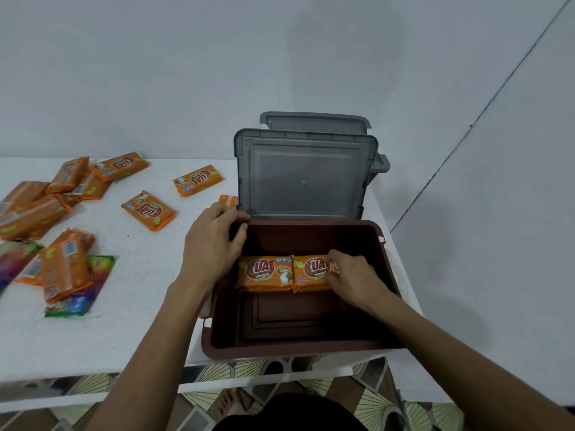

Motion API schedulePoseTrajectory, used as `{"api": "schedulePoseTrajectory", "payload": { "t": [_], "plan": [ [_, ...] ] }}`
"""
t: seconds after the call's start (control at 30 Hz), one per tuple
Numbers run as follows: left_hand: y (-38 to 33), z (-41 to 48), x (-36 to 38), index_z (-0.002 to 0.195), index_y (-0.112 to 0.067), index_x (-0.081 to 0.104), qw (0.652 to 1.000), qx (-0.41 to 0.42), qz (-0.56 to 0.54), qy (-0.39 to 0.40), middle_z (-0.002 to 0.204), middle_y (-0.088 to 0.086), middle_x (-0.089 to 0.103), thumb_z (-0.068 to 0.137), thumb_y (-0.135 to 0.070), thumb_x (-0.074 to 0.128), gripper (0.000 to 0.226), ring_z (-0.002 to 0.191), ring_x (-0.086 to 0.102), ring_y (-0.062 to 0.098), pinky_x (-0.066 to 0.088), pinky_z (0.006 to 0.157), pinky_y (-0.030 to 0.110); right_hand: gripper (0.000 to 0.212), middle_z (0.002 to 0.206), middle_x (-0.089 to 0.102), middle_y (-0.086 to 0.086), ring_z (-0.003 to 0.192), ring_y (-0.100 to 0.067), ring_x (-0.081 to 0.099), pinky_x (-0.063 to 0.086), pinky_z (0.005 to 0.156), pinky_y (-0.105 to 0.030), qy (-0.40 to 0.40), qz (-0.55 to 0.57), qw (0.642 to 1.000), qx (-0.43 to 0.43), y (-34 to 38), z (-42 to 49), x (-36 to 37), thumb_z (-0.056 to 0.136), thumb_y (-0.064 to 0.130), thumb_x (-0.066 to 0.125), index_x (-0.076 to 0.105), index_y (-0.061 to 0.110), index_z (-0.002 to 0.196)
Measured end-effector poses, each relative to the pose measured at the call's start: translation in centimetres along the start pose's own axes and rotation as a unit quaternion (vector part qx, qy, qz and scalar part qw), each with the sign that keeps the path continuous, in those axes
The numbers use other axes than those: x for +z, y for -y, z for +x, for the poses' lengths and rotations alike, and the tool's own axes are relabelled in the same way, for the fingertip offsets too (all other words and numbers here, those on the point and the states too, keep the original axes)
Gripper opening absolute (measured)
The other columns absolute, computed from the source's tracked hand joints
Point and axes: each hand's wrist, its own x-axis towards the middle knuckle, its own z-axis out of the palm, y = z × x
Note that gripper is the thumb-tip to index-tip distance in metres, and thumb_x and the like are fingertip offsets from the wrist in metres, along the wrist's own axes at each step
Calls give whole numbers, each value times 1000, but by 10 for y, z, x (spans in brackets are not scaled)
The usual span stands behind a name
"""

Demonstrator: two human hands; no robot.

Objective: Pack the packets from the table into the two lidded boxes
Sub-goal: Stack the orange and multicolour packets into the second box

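A brown box [314, 348] stands open at the table's right end, its grey lid [306, 174] tilted up behind it. Two orange packets lie side by side inside: the left packet [264, 273] and the right packet [311, 273]. My right hand [353, 279] is inside the box, its fingers pinching the right packet's right end. My left hand [213, 244] rests on the box's left rim, fingers curled over the edge. A second grey lid [314, 121] stands behind the first; its box is hidden.
Several orange packets are scattered on the white table [140, 337] to the left, such as one [148, 209] and another [198, 180]. A pile [62, 269] lies on colourful packets near the left edge. A white wall rises behind.
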Motion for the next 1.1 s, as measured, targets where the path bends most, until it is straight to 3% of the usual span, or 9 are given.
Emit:
{"api": "schedulePoseTrajectory", "payload": {
  "t": [0.13, 0.27, 0.4, 0.57, 0.67, 0.77, 0.93, 1.1],
  "plan": [
    [5, -4, -10, 111, -22, 69, 998, 8, -46, 32, 102, -3, 59, 92, -26, 61, 21, 95, 57, 14, 47, 74, 25, 33, 121, 63, -7, 103, -20, 64, 56, 81, -31, -28, -6, 1000, 2, 12, 2, -17, 97, 34, 57, 55, 19, 126],
    [17, -14, -23, 108, -24, 70, 991, 2, -133, 3, 104, -6, 61, 93, -26, 59, 19, 96, 56, 6, 47, 81, 23, 28, 109, 68, 0, 93, -11, 62, 50, 81, -25, -68, 53, 994, -72, 43, 9, -41, 96, 34, 58, 62, 24, 122],
    [38, -23, -37, 104, -25, 72, 990, -48, -131, -19, 101, -7, 63, 93, -22, 62, 15, 91, 58, 6, 51, 78, 29, 18, 84, 69, 8, 72, -5, 62, 44, 68, -16, -91, 101, 977, -161, 85, 25, -54, 95, 29, 59, 67, 22, 110],
    [80, -35, -57, 105, -27, 70, 987, -129, -91, -24, 105, -7, 62, 91, -25, 63, 16, 89, 59, 6, 51, 78, 31, 16, 86, 68, 7, 72, -3, 63, 46, 61, -11, -48, 150, 965, -209, 144, 60, -43, 96, 26, 59, 65, 21, 110],
    [108, -43, -65, 107, -26, 70, 982, -177, -50, -29, 106, -3, 63, 92, -26, 62, 18, 89, 58, 8, 46, 74, 28, 22, 97, 72, 0, 83, -9, 68, 54, 75, -24, -7, 144, 967, -212, 178, 86, -26, 95, 29, 57, 64, 22, 115],
    [134, -50, -73, 108, -22, 71, 971, -236, 5, -44, 111, 4, 64, 90, -25, 64, 20, 92, 59, 17, 40, 74, 28, 25, 95, 69, 2, 83, -10, 66, 55, 75, -25, 28, 116, 970, -213, 208, 112, -3, 95, 30, 56, 61, 25, 120],
    [171, -61, -82, 123, -16, 63, 932, -350, 79, -48, 127, 14, 53, 85, -30, 67, 41, 118, 48, 36, 44, 92, 47, 30, 104, 58, 4, 90, -18, 63, 56, 80, -40, 74, 38, 969, -233, 251, 151, 32, 97, 33, 54, 58, 20, 124],
    [196, -64, -87, 129, -16, 48, 897, -421, 135, 13, 136, 19, 38, 86, -51, 62, 57, 122, 38, 42, 39, 95, 53, 33, 90, 60, -3, 86, -24, 60, 47, 74, -36, 94, -28, 969, -229, 288, 189, 66, 96, 33, 56, 54, 15, 123]
  ]
}}
